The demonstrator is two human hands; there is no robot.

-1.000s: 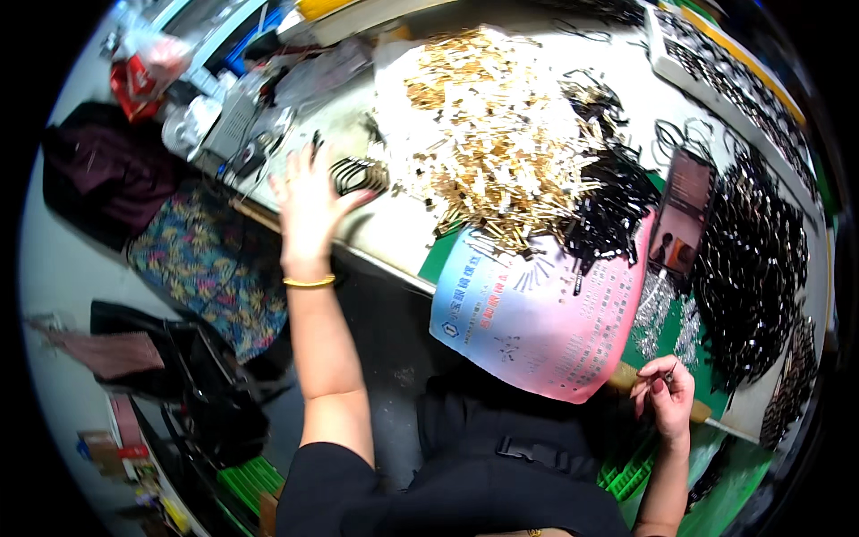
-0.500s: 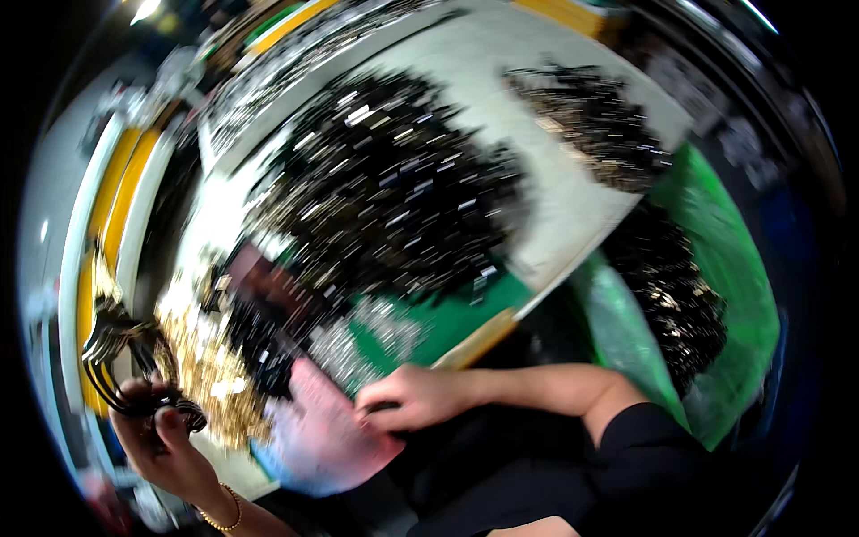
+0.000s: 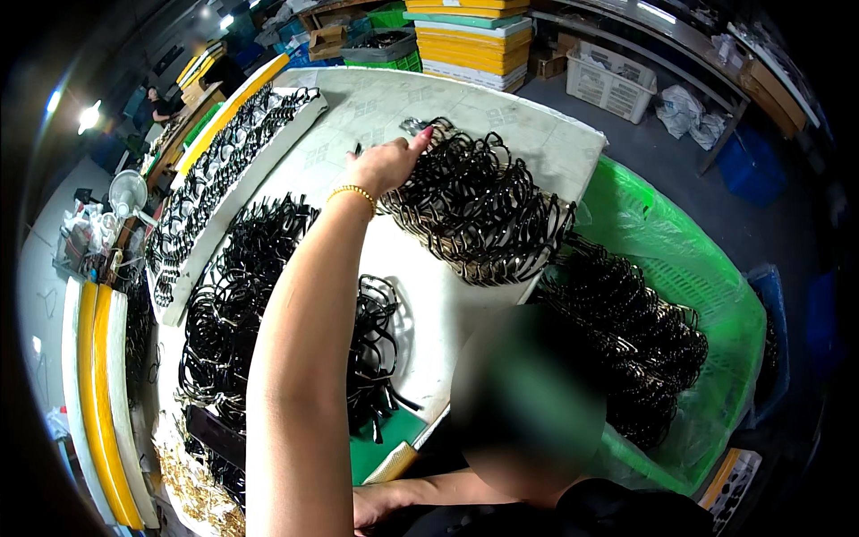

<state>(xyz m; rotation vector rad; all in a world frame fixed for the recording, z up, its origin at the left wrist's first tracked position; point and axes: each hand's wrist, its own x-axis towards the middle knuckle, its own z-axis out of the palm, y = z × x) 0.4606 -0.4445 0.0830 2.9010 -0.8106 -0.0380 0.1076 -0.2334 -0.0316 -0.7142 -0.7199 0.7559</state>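
Observation:
My left hand (image 3: pixel 386 167), with a gold bead bracelet on its wrist, is stretched over the table to the far left end of a row of black, glossy looped pieces (image 3: pixel 479 197) with gold-coloured edges. Its thumb presses on the pieces there and the hand seems closed on some of them; the other fingers are partly hidden. A loose heap of similar black pieces (image 3: pixel 219 313) lies left of my forearm, and some show to its right. Low in the picture, my right hand (image 3: pixel 369 506) is near the table's front edge. My left forearm covers its fingers.
A white foam tray (image 3: pixel 242 170) of looped pieces borders the table's left. Gold pieces (image 3: pixel 192 465) lie at lower left. On the right, a green plastic-lined basket (image 3: pixel 707 295) holds more black pieces. Yellow-and-white trays (image 3: pixel 470 49) stand stacked behind. A blurred patch hides the table's near right.
My left hand has moved from the lower left, where it held a bunch of dark looped pieces, to the far row. The view has shifted; the pink-and-blue material near my right hand is out of sight.

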